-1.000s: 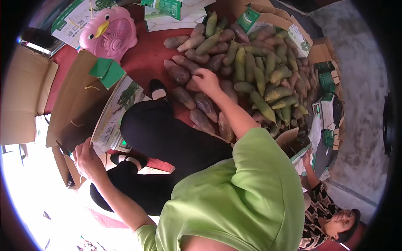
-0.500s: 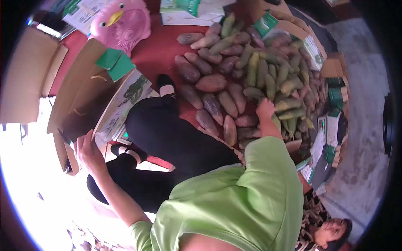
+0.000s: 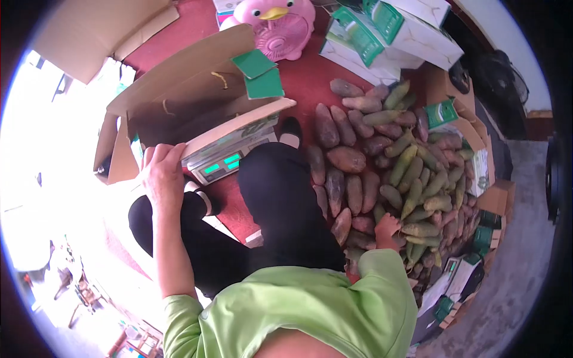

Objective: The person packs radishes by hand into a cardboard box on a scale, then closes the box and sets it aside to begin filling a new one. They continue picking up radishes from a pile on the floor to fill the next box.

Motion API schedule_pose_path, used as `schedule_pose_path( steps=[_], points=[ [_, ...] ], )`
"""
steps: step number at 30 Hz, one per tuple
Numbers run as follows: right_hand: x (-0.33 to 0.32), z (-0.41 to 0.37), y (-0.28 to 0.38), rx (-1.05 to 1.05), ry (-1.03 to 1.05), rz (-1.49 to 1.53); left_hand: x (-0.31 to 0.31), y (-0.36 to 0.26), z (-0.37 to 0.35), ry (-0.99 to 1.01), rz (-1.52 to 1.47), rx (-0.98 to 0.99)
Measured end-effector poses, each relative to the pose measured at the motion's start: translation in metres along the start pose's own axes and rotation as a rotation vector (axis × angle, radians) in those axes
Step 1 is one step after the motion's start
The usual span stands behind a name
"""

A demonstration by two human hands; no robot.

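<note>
My left hand (image 3: 162, 176) is closed over the near edge of an open cardboard box (image 3: 179, 128). Under that edge sits a digital scale (image 3: 222, 166) with lit green displays. Down at the near side of a heap of vegetables is my right hand (image 3: 388, 228), its fingers curled; I cannot tell what is in them. Long green vegetables (image 3: 412, 197) lie right beside it. Thick purple-brown ones (image 3: 347, 160) are spread to the left of the heap.
A pink bird-shaped fan (image 3: 280, 27) stands on the red floor (image 3: 164, 43) at the back. White cartons (image 3: 424, 39) with green parts are stacked at the back right. A black fan (image 3: 498, 77) stands beyond them, and more packaging (image 3: 459, 280) lines the right side.
My view has turned, shifting the box and vegetables rightward and downward in it. The scale's displays now show more fully. My left hand remains at the box edge, my right at the heap.
</note>
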State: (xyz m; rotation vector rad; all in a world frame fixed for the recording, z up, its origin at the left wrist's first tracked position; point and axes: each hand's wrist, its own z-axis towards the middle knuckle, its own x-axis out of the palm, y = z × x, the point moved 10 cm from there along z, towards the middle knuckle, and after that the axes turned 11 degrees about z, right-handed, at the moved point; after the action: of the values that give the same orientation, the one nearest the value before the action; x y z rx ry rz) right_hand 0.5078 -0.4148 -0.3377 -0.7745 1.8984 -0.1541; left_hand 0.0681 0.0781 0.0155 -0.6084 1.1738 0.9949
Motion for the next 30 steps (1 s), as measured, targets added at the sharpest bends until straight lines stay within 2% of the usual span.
schedule_pose_path(
  steps=[2, 4, 6, 8, 10, 11, 13, 14, 16, 17, 19, 21, 26, 30],
  points=[
    [-0.001, -0.001, 0.0, 0.067, 0.05, 0.003, 0.0, 0.002, 0.001, -0.002, -0.038, -0.016],
    [-0.028, -0.014, 0.012, 0.037, 0.072, 0.02, -0.002, 0.001, 0.001, -0.007, -0.021, -0.017],
    [-0.029, -0.019, 0.012, 0.093, 0.121, 0.159, -0.002, 0.001, 0.0, -0.005, -0.008, 0.008],
    [-0.036, -0.013, 0.011, 0.064, 0.149, 0.251, -0.002, 0.001, -0.001, -0.013, -0.014, 0.021],
    [-0.016, 0.006, 0.001, 0.049, 0.324, 0.46, -0.001, 0.003, -0.001, -0.009, -0.023, 0.022],
    [-0.032, 0.004, 0.004, 0.042, 0.319, 0.457, -0.001, 0.003, -0.002, 0.0, -0.033, 0.031],
    [-0.062, -0.014, 0.009, 0.077, 0.505, 0.562, -0.002, 0.003, -0.001, 0.014, -0.04, 0.024],
    [-0.068, -0.01, 0.007, 0.072, 0.502, 0.558, -0.002, 0.003, -0.001, 0.03, -0.049, 0.025],
    [-0.08, 0.001, 0.013, -0.083, 0.558, 0.591, -0.003, 0.005, -0.001, 0.023, -0.053, 0.023],
    [-0.091, -0.004, 0.015, -0.085, 0.556, 0.587, -0.002, 0.004, -0.001, 0.018, -0.045, 0.034],
    [-0.162, -0.009, 0.027, -0.144, 0.3, 1.085, -0.004, 0.003, -0.001, 0.008, -0.036, 0.047],
    [-0.221, -0.014, 0.055, -0.26, 0.285, 1.21, -0.003, 0.004, -0.001, 0.007, -0.042, 0.048],
    [-0.431, -0.117, 0.16, -0.95, 0.251, 1.518, -0.003, 0.005, 0.0, -0.015, -0.039, 0.053],
    [-0.534, -0.19, 0.229, -1.315, 0.171, 1.261, -0.001, 0.005, 0.001, -0.013, -0.041, 0.047]
  ],
)
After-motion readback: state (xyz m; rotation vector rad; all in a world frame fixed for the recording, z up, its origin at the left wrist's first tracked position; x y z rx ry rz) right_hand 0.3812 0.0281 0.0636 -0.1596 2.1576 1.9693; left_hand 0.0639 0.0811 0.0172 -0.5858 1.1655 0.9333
